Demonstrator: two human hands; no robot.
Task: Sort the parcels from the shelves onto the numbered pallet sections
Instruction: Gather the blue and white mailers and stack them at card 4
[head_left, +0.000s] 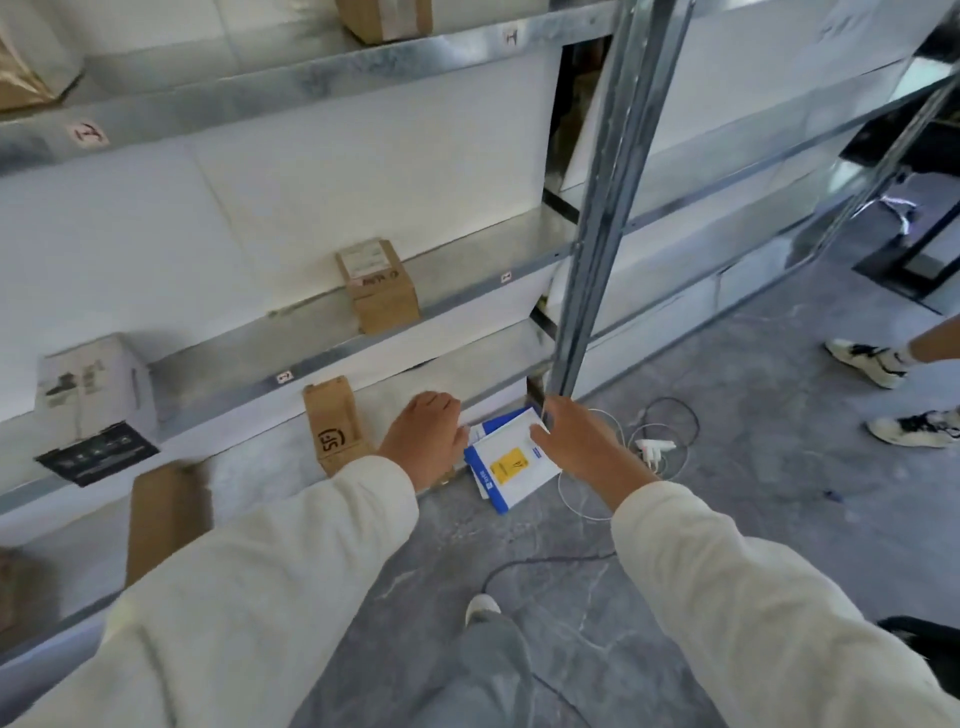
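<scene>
A flat white parcel (511, 467) with a blue edge and a yellow label lies tilted at the front of the bottom shelf, low in the middle of the head view. My left hand (427, 439) grips its left edge, fingers curled over it. My right hand (576, 436) holds its upper right corner, thumb on top. A small brown SF box (335, 428) stands just left of my left hand. Another brown box (379, 286) sits on the shelf above. No pallet sections are in view.
A white printed box (93, 395) and a brown box (166, 514) sit at the left. A metal shelf post (587, 291) rises right of the parcel. White cables and a plug (654, 447) lie on the grey floor. Another person's shoes (867, 361) stand at the right.
</scene>
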